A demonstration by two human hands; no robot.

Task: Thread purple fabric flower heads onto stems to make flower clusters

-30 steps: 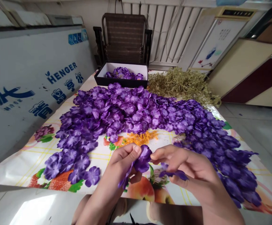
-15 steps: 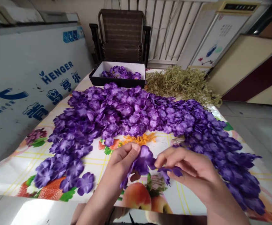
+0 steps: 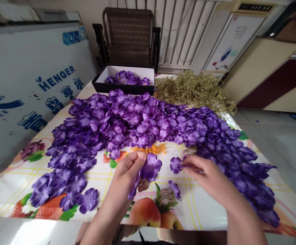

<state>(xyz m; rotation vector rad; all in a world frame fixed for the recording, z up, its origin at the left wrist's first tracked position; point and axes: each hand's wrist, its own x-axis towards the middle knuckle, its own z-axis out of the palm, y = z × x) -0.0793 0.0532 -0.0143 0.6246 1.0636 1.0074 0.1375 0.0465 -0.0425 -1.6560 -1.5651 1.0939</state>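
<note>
My left hand (image 3: 130, 173) pinches a stack of purple fabric flowers (image 3: 150, 168) between thumb and fingers, held just above the table. My right hand (image 3: 206, 177) reaches forward with fingers together, pinching a single purple flower (image 3: 175, 164) near the edge of the big pile. One loose purple petal (image 3: 175, 189) lies on the cloth below the hands. A wide heap of purple flowers (image 3: 137, 122) curves across the table in front of both hands.
A small mound of orange stamens (image 3: 150, 149) lies before the heap. A black box (image 3: 124, 87) with more purple flowers sits at the far end beside a pile of dry green stems (image 3: 194, 90). A white freezer (image 3: 30, 88) borders the left; a chair (image 3: 130, 37) stands behind.
My right hand has moved away from the left hand, forward toward the pile, and now pinches a single flower. A petal has dropped to the cloth. The left hand keeps its stack.
</note>
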